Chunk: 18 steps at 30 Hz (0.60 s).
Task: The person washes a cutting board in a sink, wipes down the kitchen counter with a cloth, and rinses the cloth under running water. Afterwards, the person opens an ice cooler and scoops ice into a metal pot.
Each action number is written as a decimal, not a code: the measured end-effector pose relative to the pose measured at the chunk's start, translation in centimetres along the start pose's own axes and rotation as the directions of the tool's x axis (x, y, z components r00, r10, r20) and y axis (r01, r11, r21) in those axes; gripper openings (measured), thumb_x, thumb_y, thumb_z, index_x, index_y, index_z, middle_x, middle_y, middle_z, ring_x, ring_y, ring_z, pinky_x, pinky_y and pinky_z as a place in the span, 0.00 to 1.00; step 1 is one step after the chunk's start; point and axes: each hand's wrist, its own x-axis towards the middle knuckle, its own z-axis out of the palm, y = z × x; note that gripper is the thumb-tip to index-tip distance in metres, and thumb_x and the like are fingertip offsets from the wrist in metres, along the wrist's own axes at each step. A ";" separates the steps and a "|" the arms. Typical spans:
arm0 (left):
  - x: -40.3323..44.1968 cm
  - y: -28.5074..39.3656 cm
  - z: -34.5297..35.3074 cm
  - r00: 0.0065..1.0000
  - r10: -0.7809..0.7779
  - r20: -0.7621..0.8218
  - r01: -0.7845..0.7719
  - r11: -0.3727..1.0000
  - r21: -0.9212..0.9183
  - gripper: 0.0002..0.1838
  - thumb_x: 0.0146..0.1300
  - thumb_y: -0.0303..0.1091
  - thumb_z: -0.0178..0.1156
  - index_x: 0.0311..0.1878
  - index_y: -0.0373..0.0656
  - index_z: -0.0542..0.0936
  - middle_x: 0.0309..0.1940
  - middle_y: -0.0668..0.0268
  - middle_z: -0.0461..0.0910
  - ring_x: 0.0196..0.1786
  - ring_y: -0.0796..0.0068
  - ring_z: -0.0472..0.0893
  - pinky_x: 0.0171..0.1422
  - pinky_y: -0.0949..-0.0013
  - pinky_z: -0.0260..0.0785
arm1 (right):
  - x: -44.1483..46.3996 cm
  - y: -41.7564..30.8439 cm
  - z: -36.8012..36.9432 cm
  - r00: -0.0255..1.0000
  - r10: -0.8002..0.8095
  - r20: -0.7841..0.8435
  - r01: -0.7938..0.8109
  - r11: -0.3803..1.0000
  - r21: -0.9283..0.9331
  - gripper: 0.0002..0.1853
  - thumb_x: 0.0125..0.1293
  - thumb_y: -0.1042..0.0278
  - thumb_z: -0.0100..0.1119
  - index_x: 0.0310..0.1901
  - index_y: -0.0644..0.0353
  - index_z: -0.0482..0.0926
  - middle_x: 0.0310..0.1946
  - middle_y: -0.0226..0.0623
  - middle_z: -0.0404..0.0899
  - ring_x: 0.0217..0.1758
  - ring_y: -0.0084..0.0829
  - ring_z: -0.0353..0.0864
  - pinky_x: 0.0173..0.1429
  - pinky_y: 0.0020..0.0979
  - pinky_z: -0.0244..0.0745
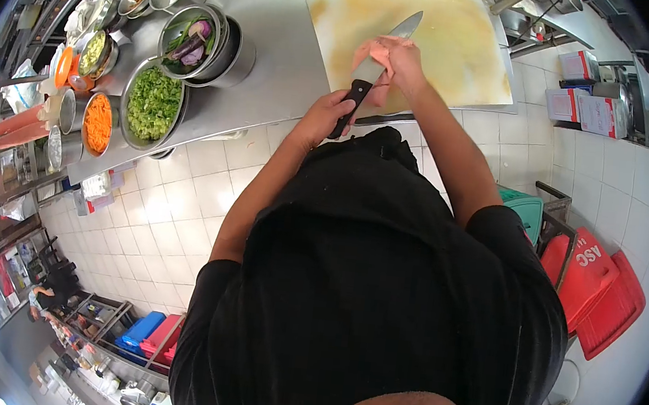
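My left hand (325, 117) is closed round the black handle of a kitchen knife (359, 91). The blade points away from me, tilted to the right over the cutting board (466, 55). My right hand (404, 64) presses a pink cloth (377, 51) over the middle of the blade, with the tip showing beyond it. Part of the cloth hangs below the blade near the board's front edge. The white board has yellowish stains.
On the steel counter (276, 63) to the left stand bowls of chopped greens (153, 103), shredded carrot (98, 123) and purple onion and eggplant-like pieces (192, 46). Red bins (582, 269) and a green bin (525, 212) stand on the right. Boxes (587, 111) sit farther right.
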 end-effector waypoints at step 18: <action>-8.7 -3.2 -2.6 0.960 0.109 -0.259 -0.086 0.991 0.100 0.19 0.71 0.33 0.52 0.62 0.36 0.70 0.28 0.68 0.74 0.24 0.81 0.73 0.29 0.75 0.68 | -1.5 -15.5 -2.4 0.980 -0.187 -0.067 -0.077 -0.047 -0.996 0.23 0.63 0.46 0.60 0.41 0.62 0.85 0.37 0.32 0.86 0.36 0.24 0.82 0.41 0.30 0.76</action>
